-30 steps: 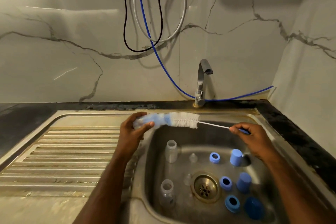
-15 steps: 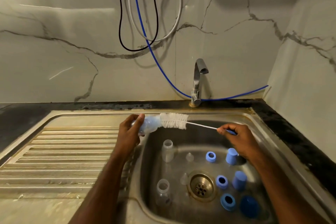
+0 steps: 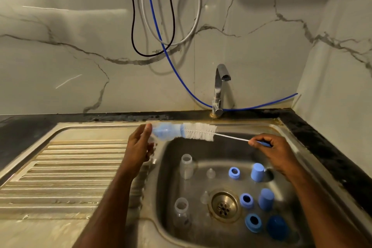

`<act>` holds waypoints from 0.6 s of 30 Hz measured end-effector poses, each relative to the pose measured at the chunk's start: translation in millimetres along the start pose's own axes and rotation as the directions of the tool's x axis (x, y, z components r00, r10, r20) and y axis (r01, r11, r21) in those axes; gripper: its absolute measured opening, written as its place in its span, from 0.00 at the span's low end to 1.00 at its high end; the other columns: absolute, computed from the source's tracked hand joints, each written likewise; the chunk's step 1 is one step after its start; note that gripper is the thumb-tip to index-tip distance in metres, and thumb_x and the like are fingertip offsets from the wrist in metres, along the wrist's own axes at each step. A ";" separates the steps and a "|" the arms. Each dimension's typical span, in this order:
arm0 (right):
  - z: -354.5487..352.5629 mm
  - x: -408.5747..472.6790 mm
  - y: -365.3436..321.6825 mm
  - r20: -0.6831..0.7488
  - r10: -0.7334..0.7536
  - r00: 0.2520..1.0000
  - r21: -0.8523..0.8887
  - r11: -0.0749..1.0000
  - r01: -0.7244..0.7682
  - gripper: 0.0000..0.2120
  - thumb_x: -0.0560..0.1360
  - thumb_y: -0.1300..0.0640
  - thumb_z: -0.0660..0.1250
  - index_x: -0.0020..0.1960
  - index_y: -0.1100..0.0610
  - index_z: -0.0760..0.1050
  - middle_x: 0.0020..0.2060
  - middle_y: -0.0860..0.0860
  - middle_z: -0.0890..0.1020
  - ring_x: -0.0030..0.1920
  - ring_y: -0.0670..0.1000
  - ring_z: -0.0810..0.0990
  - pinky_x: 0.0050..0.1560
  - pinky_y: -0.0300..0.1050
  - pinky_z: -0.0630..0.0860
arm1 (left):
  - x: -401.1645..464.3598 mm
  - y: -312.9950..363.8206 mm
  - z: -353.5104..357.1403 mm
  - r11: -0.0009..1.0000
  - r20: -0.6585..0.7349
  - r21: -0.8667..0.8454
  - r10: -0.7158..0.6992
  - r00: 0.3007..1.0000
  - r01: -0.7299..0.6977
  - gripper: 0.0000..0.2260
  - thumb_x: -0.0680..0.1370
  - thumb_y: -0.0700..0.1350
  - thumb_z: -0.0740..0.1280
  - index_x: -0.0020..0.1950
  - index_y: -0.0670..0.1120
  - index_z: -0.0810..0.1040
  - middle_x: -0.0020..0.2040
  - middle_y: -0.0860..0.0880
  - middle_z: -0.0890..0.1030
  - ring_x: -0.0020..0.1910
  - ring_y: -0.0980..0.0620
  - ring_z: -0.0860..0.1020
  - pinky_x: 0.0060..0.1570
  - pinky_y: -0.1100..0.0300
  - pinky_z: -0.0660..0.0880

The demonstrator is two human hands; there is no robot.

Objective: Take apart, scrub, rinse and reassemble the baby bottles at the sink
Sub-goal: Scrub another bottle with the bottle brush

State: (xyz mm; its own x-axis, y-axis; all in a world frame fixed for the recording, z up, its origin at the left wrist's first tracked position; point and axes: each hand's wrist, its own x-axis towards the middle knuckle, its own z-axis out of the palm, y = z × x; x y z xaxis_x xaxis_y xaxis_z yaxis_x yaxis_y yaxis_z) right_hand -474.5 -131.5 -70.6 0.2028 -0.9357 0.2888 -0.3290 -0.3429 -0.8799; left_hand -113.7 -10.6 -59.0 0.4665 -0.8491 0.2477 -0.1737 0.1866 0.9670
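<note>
Scrubbing step, judged under way. Left hand [image 3: 138, 147], centre of frame, holds a small clear plastic baby bottle [image 3: 167, 132] on its side above the left rim of the stainless steel sink [image 3: 291, 139]. Left grip: fingers lie along the bottle's closed end; how far they wrap around it cannot be told, since the bottle is blurred. Right hand [image 3: 275, 153], right of centre, pinches the blue handle of a white-bristled bottle brush [image 3: 199, 132] between thumb and fingertips. The brush's blue tip sits inside the bottle; most of the white bristles show outside the mouth.

Handling, as judgement: bottle is light, thin-walled, stiff enough to resist the brush but slippery if wet. Best hold is around the body near the base, mouth left free. Brush has a thin wire stem that will flex; grip on the handle only, push along the bottle's axis.

Other parts, all in the basin, lower centre to lower right:
- two more clear bottles, standing upright at the basin's left side, upper one [image 3: 186, 167], lower one [image 3: 181, 211]
- two clear teats [image 3: 210, 173] near the drain [image 3: 223, 206], small and soft, easily lost
- three blue screw rings [image 3: 234, 173]
- blue caps [image 3: 257, 172], right of the rings

Chrome tap [image 3: 219, 90], upper centre; no water visible running. Ribbed draining board [image 3: 70, 167] fills the lower left.
</note>
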 end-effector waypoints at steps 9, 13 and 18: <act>7.5 -1.5 -3.2 0.021 -0.016 1.000 0.044 0.999 0.015 0.06 0.74 0.65 0.72 0.46 0.54 0.83 0.40 0.48 0.86 0.44 0.42 0.84 0.47 0.34 0.78 | 3.7 3.7 5.2 0.992 -0.051 -0.006 -0.126 0.991 0.125 0.28 0.80 0.64 0.59 0.47 0.39 0.80 0.31 0.46 0.75 0.23 0.53 0.68 0.23 0.62 0.65; -3.1 -0.3 3.3 -0.024 0.018 1.000 0.079 0.997 -0.016 0.05 0.74 0.65 0.72 0.46 0.55 0.82 0.42 0.49 0.86 0.43 0.41 0.83 0.48 0.35 0.76 | 13.2 -0.3 -14.5 0.961 -0.130 -0.085 -0.273 0.953 0.264 0.30 0.79 0.67 0.62 0.45 0.39 0.78 0.29 0.45 0.70 0.23 0.51 0.65 0.26 0.60 0.61; 9.6 -1.5 -1.2 0.018 -0.007 1.000 0.067 0.998 0.006 0.06 0.75 0.66 0.72 0.46 0.56 0.83 0.39 0.48 0.85 0.43 0.40 0.83 0.45 0.30 0.77 | 5.4 -0.3 8.2 0.978 -0.106 -0.008 -0.210 0.972 0.210 0.28 0.80 0.65 0.61 0.48 0.38 0.78 0.31 0.43 0.72 0.23 0.52 0.67 0.25 0.61 0.66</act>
State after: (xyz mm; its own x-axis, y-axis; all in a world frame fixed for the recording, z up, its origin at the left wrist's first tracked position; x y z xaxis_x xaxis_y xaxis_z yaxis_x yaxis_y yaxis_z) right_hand -465.5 -128.9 -73.6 0.2221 -0.9314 0.2883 -0.2652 -0.3423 -0.9014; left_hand -118.2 -19.3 -58.5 0.5818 -0.8121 0.0445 -0.0652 0.0080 0.9978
